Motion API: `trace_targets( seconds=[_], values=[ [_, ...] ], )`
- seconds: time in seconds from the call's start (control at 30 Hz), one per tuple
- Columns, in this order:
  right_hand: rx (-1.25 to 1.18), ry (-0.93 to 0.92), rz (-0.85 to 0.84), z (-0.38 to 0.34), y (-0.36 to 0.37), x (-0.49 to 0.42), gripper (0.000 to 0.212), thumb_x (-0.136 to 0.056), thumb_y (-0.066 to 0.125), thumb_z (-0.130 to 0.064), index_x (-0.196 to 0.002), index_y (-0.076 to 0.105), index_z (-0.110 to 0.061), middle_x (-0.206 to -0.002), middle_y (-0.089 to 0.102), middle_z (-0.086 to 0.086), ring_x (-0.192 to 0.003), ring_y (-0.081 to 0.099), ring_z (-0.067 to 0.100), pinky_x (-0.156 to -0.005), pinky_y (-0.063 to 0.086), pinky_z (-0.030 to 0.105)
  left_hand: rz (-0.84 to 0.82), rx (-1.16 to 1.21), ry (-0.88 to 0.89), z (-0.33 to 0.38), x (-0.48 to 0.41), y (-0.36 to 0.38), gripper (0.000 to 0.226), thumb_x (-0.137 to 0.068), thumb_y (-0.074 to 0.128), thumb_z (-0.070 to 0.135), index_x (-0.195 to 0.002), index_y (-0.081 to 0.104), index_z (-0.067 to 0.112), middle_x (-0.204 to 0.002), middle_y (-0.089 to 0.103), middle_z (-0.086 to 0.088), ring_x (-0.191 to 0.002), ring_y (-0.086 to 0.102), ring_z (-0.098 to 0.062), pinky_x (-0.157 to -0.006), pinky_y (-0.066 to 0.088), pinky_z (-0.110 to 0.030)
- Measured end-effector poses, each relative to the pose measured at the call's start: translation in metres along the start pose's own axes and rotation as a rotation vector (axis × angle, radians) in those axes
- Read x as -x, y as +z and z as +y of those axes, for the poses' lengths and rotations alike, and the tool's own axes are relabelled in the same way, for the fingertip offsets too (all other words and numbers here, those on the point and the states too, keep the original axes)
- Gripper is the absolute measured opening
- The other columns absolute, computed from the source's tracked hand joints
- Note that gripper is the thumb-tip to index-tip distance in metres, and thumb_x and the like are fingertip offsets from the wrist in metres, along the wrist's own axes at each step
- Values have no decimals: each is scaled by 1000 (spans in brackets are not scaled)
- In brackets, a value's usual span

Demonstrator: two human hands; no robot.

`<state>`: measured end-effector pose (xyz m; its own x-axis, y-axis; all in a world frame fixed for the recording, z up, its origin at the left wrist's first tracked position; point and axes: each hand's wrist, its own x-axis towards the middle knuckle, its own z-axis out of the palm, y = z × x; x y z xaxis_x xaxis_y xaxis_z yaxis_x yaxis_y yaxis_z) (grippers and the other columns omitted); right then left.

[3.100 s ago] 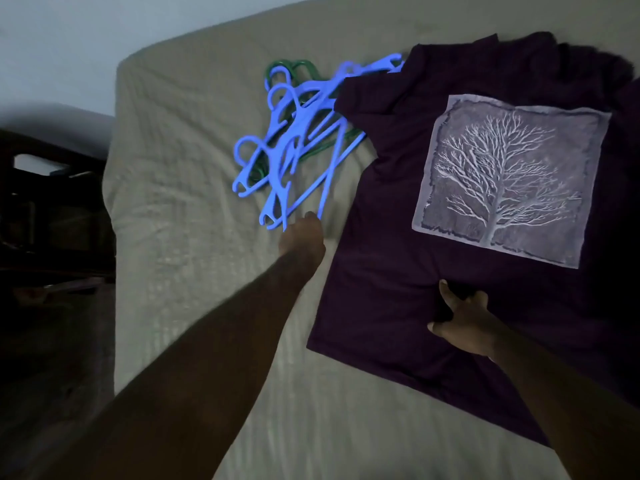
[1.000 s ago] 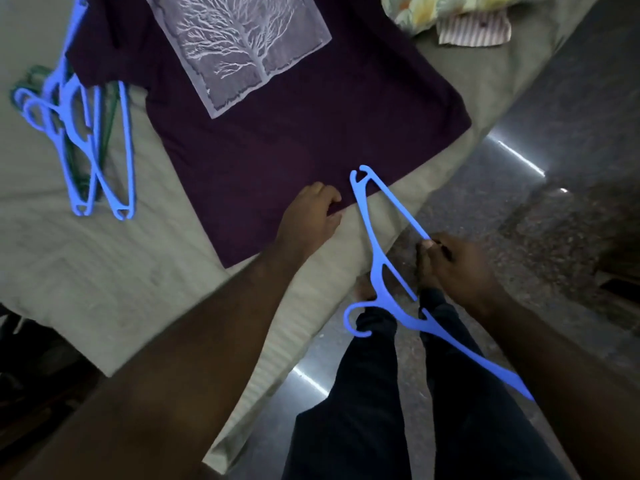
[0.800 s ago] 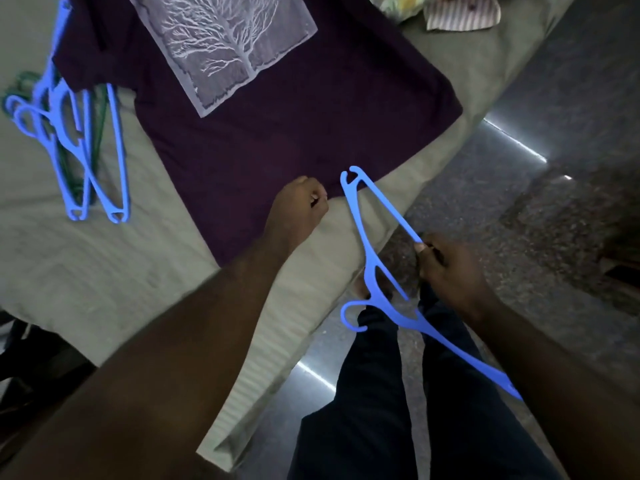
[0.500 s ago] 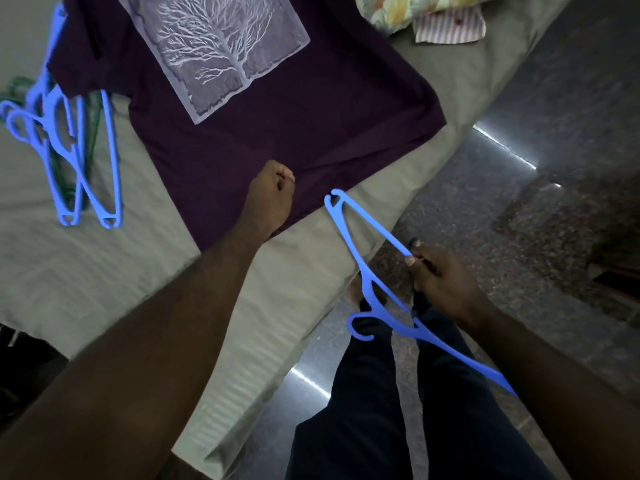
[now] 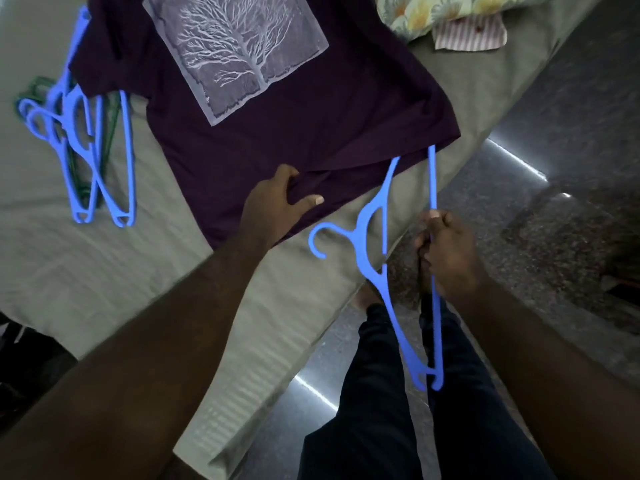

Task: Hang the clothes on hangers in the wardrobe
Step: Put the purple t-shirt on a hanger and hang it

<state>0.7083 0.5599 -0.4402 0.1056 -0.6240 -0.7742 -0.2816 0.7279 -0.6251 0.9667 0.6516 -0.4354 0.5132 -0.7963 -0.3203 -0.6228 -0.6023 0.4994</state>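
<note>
A bed (image 5: 173, 271) under a pale ribbed sheet fills the left of the view; dark polished floor (image 5: 554, 168) lies to the right, and I stand at the mattress edge. The purple T-shirt (image 5: 311, 126), printed with a white tree, lies flat on the bed, hem toward me and neck end out of view at the top.

The blue hanger (image 5: 377, 237) is the active item. Half a second ago its far tip was clear of the cloth, just beside the hem; now the far ends of its shoulder arm and straight bar vanish under the hem at the shirt's right corner. My left hand (image 5: 277, 206), then a fist resting on the hem, now pinches the fabric between thumb and fingers and gathers it upward. I judge that feeding the hanger in from the bottom has begun.

The hanger's long axis runs away from me, from its near end over my legs to the hidden far end. Its hook (image 5: 317, 242) points left, toward my left forearm. My right hand (image 5: 446, 251) is curled round the straight bar near its middle.

Spare hangers (image 5: 86, 150), blue with some green, lie heaped beside the shirt's left edge. Floral cloth (image 5: 433, 12) and striped cloth (image 5: 467, 34) lie beyond the shirt.
</note>
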Motion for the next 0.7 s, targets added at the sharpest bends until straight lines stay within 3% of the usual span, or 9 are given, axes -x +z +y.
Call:
trace_targets(
  seconds=[0.1,0.17,0.27,0.37,0.43,0.53,0.63,0.7],
  values=[
    [-98,18,43,-5,11,1,26,-108,36,-23,-89,53,-18,-62,50,5,-35,32,7,-38,24,18,18,-160,43,-5,2,1,32,-83,70,33,-102,60,10,-95,68,-9,-91,64,-35,-75,51,-43],
    [-134,36,85,-9,22,3,23,-108,35,-24,-94,51,-14,-62,49,4,-35,32,6,-37,24,17,68,-195,-20,-7,5,0,19,-81,66,20,-98,63,13,-96,66,-6,-91,62,-30,-75,48,-40],
    [-189,59,139,-11,39,5,19,-108,35,-24,-103,47,-12,-63,49,3,-38,32,7,-37,25,15,140,-165,-99,-17,10,-3,17,-80,61,10,-97,64,9,-96,65,-9,-89,61,-30,-75,47,-40],
    [-253,94,177,-10,59,3,22,-108,34,-22,-92,49,-16,-68,51,3,-48,41,10,-43,37,21,193,-36,-120,-29,18,-7,22,-82,54,2,-102,63,4,-91,68,-13,-85,64,-33,-75,48,-39],
    [-256,101,180,-10,69,-2,25,-105,39,-19,-82,49,-19,-67,50,0,-53,45,11,-50,44,26,212,12,-89,-34,24,-9,21,-86,53,3,-104,62,4,-92,70,-12,-85,65,-32,-74,51,-39],
    [22,85,156,-9,74,-11,23,-98,52,-20,-75,54,-17,-67,51,-4,-59,49,12,-53,42,21,242,12,-31,-41,31,-10,20,-90,54,18,-103,63,4,-88,70,-14,-81,66,-34,-70,50,-41],
    [-28,81,143,-5,76,-15,26,-97,55,-25,-72,54,-17,-64,48,-2,-56,45,12,-54,40,29,228,-18,-18,-45,34,-12,25,-92,59,29,-96,63,5,-78,68,-15,-73,65,-35,-64,50,-42],
    [-77,74,133,-7,82,-17,27,-101,52,-22,-75,54,-16,-64,47,-1,-53,45,10,-49,43,24,220,-30,-25,-46,34,-16,24,-86,67,29,-92,63,6,-73,66,-11,-70,64,-33,-63,49,-41]
  ],
)
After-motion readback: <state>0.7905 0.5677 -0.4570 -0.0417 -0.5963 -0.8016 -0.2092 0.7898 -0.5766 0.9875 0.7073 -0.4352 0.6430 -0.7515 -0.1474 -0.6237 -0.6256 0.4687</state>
